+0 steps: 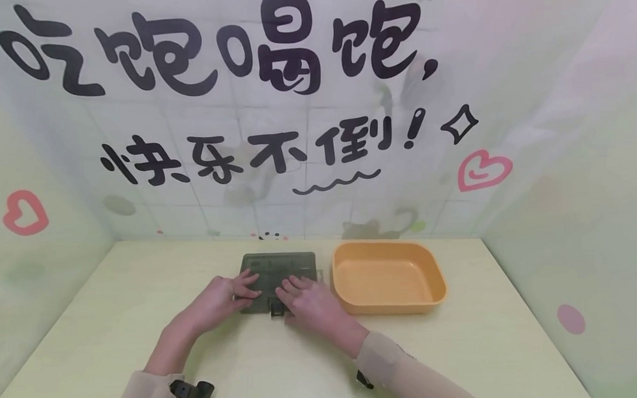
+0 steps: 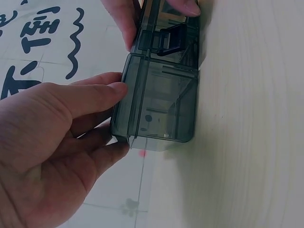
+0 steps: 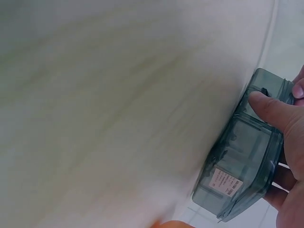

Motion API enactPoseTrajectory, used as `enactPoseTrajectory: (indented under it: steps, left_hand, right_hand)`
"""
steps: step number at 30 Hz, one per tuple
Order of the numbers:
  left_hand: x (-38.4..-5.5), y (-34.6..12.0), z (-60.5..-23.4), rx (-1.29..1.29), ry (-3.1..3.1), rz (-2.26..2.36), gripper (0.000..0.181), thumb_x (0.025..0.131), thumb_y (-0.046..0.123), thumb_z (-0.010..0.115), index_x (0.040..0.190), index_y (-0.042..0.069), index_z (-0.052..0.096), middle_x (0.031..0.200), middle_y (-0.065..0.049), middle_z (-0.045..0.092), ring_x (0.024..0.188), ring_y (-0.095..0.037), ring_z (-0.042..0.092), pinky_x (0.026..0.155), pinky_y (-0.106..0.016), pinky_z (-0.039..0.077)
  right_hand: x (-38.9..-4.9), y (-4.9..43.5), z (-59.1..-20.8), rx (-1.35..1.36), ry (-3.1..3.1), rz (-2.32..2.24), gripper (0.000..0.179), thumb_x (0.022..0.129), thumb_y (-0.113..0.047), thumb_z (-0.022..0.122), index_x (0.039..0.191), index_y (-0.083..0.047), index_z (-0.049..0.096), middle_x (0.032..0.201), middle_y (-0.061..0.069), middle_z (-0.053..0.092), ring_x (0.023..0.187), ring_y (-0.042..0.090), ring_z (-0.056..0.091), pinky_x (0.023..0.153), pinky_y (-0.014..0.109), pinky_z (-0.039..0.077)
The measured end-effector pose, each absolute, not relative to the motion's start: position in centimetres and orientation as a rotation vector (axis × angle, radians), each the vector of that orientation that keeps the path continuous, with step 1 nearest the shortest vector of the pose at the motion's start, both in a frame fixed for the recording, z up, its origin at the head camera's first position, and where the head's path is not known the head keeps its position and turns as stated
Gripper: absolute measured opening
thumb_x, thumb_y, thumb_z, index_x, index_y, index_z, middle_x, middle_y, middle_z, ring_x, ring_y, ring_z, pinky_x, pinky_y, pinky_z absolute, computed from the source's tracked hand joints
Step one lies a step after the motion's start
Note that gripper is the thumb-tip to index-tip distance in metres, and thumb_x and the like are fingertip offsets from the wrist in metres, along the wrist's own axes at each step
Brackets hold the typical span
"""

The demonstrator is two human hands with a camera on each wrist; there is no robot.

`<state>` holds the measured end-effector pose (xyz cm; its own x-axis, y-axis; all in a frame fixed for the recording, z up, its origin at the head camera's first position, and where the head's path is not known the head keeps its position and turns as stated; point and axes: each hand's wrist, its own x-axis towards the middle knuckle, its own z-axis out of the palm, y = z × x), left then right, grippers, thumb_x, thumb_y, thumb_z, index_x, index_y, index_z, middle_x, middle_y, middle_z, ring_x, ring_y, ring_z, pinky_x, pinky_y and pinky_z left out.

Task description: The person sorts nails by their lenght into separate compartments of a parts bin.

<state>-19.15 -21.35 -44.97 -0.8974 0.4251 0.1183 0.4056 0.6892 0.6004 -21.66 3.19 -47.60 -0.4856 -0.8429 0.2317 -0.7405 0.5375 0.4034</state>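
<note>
A dark, see-through plastic compartment box (image 1: 279, 265) lies on the table with its lid down. Along its front a black latch (image 1: 276, 307) shows, seen closer in the left wrist view as a dark clip (image 2: 173, 40). My left hand (image 1: 220, 301) touches the lid's left side, its fingers spread at the corner. Over the right part my right hand (image 1: 315, 304) lies with its fingers on the lid. In the right wrist view its thumb (image 3: 270, 107) presses on the front wall. A white printed label (image 3: 225, 182) shows through that wall.
An orange tray (image 1: 388, 310) with rounded corners stands close to the right of the box. The pale table (image 1: 254, 366) meets a wall sheet printed with large black characters and pink hearts at the back.
</note>
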Motion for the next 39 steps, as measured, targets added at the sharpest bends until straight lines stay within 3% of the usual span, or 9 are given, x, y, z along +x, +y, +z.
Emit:
enactPoseTrajectory:
  steps: [10, 26, 32, 39]
  left_hand:
    - [-18.83, -21.23, -44.62, 0.685, 2.869, 1.011, 0.021, 0.089, -0.005, 0.073, 0.109, -0.002, 0.077, 0.141, -0.026, 0.056, 0.14, -0.051, 0.037, 0.107, -0.065, 0.036]
    - [-18.93, -20.65, -44.76, 0.646, 2.851, 1.027, 0.02, 0.089, -0.005, 0.073, 0.109, -0.002, 0.078, 0.14, -0.025, 0.057, 0.141, -0.05, 0.037, 0.109, -0.075, 0.024]
    - [-18.97, -20.89, -44.76, 0.632, 2.853, 1.013, 0.02, 0.089, -0.004, 0.073, 0.109, -0.001, 0.078, 0.14, -0.023, 0.058, 0.141, -0.049, 0.037, 0.109, -0.077, 0.021]
    - [-18.97, -21.0, -44.77, 0.605, 2.844, 1.036, 0.021, 0.09, -0.002, 0.074, 0.11, 0.001, 0.078, 0.142, -0.022, 0.057, 0.143, -0.048, 0.036, 0.109, -0.078, 0.018]
  right_hand:
    - [-21.33, 2.7, -47.69, 1.273, -2.323, -0.363, 0.048, 0.096, -0.045, 0.071, 0.136, -0.018, 0.069, 0.134, 0.001, 0.068, 0.123, 0.016, 0.064, 0.102, 0.031, 0.052]
    - [-21.1, 2.9, -47.91, 1.275, -2.312, -0.441, 0.045, 0.1, -0.044, 0.065, 0.136, -0.016, 0.068, 0.135, 0.003, 0.067, 0.122, 0.016, 0.065, 0.1, 0.029, 0.054]
    - [-21.01, 2.88, -47.78, 1.281, -2.344, -0.381, 0.052, 0.097, -0.048, 0.066, 0.136, -0.015, 0.068, 0.135, 0.004, 0.067, 0.124, 0.017, 0.064, 0.101, 0.03, 0.053]
    - [-21.14, 2.94, -47.95, 1.25, -2.332, -0.241, 0.042, 0.099, -0.042, 0.065, 0.131, -0.015, 0.072, 0.131, 0.003, 0.07, 0.121, 0.016, 0.066, 0.1, 0.029, 0.053]
